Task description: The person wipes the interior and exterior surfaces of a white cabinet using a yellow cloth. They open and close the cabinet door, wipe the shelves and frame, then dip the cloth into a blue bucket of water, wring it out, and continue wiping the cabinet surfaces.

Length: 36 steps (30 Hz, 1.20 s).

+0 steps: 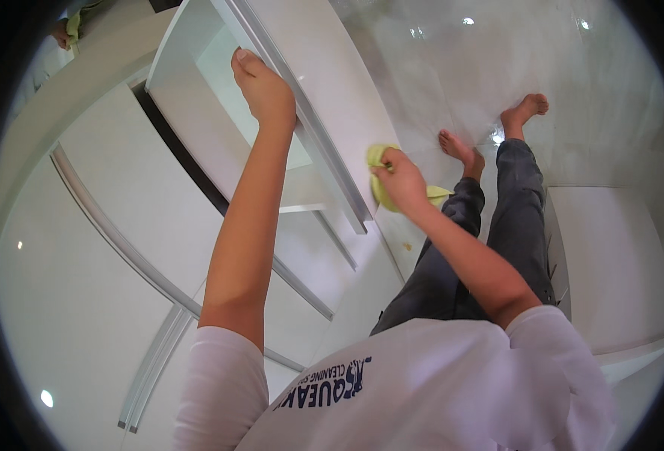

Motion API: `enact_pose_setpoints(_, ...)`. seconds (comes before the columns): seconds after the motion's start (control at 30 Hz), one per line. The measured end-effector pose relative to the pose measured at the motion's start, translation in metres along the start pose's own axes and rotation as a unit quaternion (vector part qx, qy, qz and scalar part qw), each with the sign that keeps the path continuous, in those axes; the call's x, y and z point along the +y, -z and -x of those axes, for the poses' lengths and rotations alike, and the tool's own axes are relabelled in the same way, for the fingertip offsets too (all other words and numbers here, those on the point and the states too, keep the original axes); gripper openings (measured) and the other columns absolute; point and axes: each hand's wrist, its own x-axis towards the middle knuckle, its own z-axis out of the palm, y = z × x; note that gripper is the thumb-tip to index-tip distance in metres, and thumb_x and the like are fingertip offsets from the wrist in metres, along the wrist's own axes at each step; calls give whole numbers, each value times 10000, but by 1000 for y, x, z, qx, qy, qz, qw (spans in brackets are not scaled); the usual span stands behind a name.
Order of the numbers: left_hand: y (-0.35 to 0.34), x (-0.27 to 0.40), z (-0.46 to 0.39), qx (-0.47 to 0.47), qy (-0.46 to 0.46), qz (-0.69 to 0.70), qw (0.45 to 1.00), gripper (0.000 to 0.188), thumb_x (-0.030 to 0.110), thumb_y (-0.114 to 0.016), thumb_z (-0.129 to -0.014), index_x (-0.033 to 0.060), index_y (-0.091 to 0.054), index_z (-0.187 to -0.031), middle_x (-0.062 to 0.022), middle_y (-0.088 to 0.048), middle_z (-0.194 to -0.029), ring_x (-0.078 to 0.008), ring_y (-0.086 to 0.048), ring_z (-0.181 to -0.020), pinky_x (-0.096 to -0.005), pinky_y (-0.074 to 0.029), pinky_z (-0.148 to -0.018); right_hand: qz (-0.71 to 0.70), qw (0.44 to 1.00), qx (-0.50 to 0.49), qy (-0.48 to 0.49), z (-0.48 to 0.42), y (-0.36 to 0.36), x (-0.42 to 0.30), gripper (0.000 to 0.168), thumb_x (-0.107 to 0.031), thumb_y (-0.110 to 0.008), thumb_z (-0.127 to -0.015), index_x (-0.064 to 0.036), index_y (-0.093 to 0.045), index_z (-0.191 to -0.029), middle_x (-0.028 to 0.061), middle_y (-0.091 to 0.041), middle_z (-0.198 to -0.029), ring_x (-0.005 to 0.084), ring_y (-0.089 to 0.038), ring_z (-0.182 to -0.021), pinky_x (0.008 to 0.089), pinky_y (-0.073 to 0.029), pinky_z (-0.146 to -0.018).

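Note:
My right hand (402, 177) holds a yellow-green cloth (385, 194) against the outer face of a white drawer front (332, 84), near its end. Part of the cloth hangs out below my wrist. My left hand (264, 87) is over the inner side of the pulled-out drawer, beside the metal rail (298, 107) along the front's top edge. Its fingers are bent and partly hidden, so I cannot tell whether they grip the drawer. Inside the drawer, a pale bottom (227, 79) shows.
White cabinet fronts (134, 158) with metal rails (117, 242) stand on the left. Glossy tiles (422, 73) cover the floor under my bare feet. A white cabinet panel (602, 253) is close by my legs at right. At top left, another hand (60, 34) appears beside yellow-green cloth, possibly reflected.

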Motion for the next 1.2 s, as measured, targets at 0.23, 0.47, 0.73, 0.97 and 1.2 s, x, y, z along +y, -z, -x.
enact_pose_setpoints(0.23,2,11,7,-12,17,27,999,452,415,-223,-948,42,-446,-1073,-64,-480,-917,-225,-456,-882,-347,-353,-870,5,998,-42,-52,-99,15,-20,223,-250,-624,-779,-75,-536,-885,106,-600,-904,320,-586,-797,420,-447,-663)
enact_pose_setpoints(0.47,3,1,6,-24,-11,78,997,474,381,-231,-958,20,-424,-1198,-123,-512,-1060,-250,-477,-998,-342,-352,-915,-19,1000,21,2,-60,2,-26,216,-226,-564,-831,-61,-515,-962,151,-558,-1026,344,-573,-861,445,-447,-698)
enact_pose_setpoints(0.73,8,10,6,-39,30,80,996,486,355,-226,-968,-3,-384,-1257,-149,-484,-1169,-251,-456,-1089,-324,-339,-947,-117,967,156,162,-42,-17,-118,313,-213,-540,-838,-73,-507,-1115,159,-505,-1085,349,-531,-969,468,-454,-757)
enact_pose_setpoints(0.97,4,16,13,-56,71,118,989,484,341,-219,-973,-7,-360,-1279,-133,-447,-1219,-229,-442,-1103,-305,-338,-950,-33,987,126,96,-268,6,-153,411,-366,-360,-873,-82,-573,-1081,151,-512,-1177,350,-504,-1027,478,-407,-872)
enact_pose_setpoints(1.2,11,-4,6,-70,38,88,993,490,340,-217,-973,11,-324,-1321,-135,-442,-1252,-237,-441,-1130,-320,-334,-965,294,954,23,61,-106,-62,72,323,-204,-337,-911,-39,-559,-1076,181,-585,-1088,347,-536,-1033,448,-427,-883)
